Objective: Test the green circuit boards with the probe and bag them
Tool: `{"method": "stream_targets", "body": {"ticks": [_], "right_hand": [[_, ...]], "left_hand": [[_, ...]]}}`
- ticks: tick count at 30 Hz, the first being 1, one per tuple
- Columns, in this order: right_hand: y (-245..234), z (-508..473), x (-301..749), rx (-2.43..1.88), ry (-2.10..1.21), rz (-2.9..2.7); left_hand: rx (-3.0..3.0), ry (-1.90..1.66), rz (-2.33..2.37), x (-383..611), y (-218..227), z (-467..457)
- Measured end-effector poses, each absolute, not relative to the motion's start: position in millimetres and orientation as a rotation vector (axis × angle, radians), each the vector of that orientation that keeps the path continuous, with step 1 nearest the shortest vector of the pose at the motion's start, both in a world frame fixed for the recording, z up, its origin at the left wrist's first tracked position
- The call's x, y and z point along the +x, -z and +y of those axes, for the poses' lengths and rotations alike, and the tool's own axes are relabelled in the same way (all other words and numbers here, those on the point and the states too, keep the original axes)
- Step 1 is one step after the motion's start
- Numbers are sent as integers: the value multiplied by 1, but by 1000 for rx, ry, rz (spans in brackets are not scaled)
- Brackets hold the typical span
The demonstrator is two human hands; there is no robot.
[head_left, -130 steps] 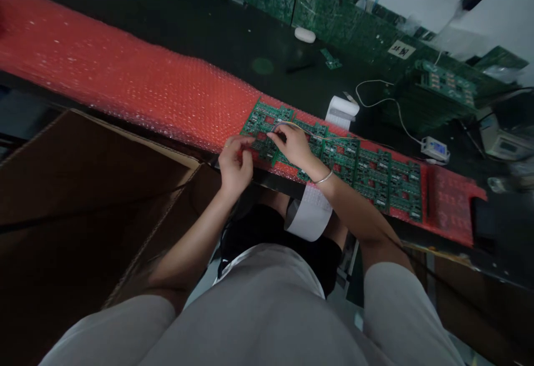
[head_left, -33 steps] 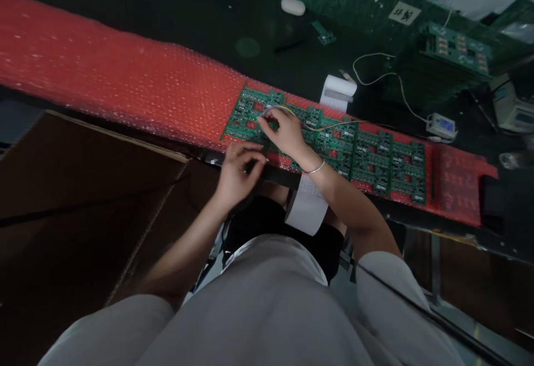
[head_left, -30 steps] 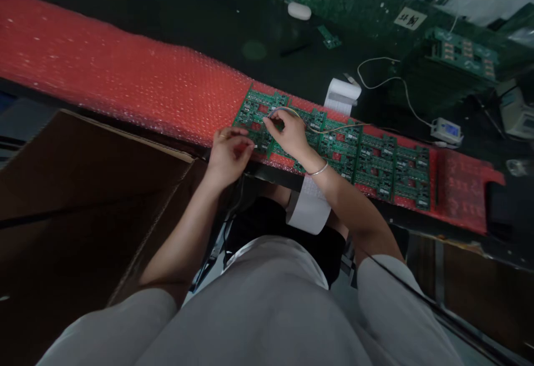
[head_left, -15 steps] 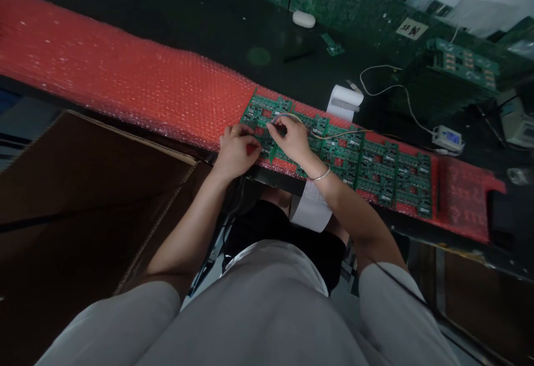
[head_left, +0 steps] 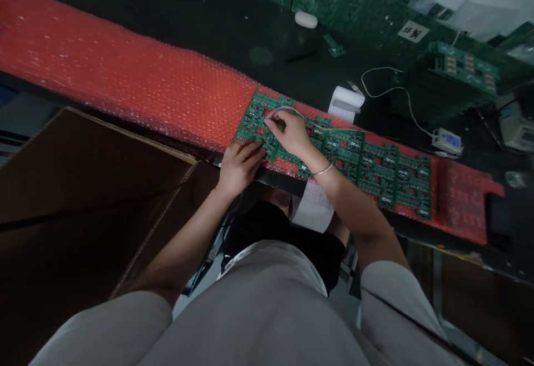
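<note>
Several green circuit boards (head_left: 377, 174) lie in a row on red bubble wrap (head_left: 167, 85). My left hand (head_left: 241, 167) rests palm down at the near edge of the leftmost board (head_left: 255, 111), its fingers stretched out on that edge, holding nothing. My right hand (head_left: 288, 133) is over the same board, thumb and forefinger pinched on the end of thin coloured wires (head_left: 298, 111). From the pinch the wires arch over the hand and trail to the right across the boards. Whether the wire end touches the board is too small to tell.
A large open cardboard box (head_left: 137, 199) stands at my left. Behind the boards are a paper roll (head_left: 347, 99), a white oval object (head_left: 306, 19) and a small loose board (head_left: 334, 46). A small meter with a lit display (head_left: 448, 141) and stacked boards (head_left: 463, 68) stand at right.
My left hand has gone from curled fingers to fingers laid out flat on the board's near edge. My right hand has shifted slightly left and away from me, still pinching the wires.
</note>
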State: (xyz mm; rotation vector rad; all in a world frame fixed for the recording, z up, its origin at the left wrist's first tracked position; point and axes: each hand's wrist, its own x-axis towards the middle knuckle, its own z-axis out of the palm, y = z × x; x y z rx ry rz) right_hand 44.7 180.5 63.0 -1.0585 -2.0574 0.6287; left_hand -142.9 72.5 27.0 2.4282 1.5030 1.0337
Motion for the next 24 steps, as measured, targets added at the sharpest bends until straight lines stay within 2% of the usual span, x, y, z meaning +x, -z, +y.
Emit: {"method": "stream_targets", "body": {"ticks": [24], "right_hand": [[-76,199,21,-906,-639,-2400]], "left_hand": [[2368,-1100,1447,-135,-25,71]]}}
